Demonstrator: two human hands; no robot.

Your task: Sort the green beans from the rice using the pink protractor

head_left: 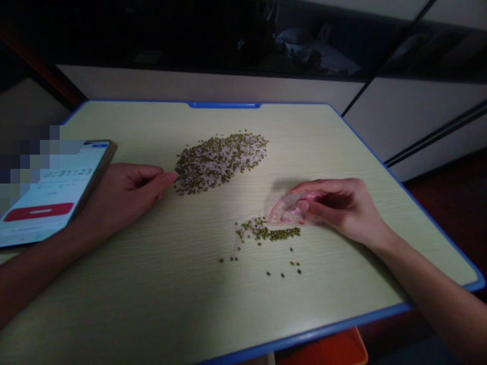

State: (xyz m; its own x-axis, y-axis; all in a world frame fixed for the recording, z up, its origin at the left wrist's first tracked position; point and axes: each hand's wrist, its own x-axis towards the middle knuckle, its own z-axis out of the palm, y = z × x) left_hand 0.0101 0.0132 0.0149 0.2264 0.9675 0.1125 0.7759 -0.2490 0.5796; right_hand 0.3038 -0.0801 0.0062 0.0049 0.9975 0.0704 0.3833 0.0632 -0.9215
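Beans [222, 159] beside left hand [131, 192], protractor [283, 210] in right [350, 208]

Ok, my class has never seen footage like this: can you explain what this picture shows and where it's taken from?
There is no machine here: a person works with bare hands, seen by a camera worn on their head, looking forward and down. On the blue-edged table lies a large heap of green seeds mixed with pale bits, and, nearer the person, a smaller group of seeds. The right hand holds a see-through protractor beside that group. The left hand is at the heap's left edge; a lit phone lies beyond its wrist.
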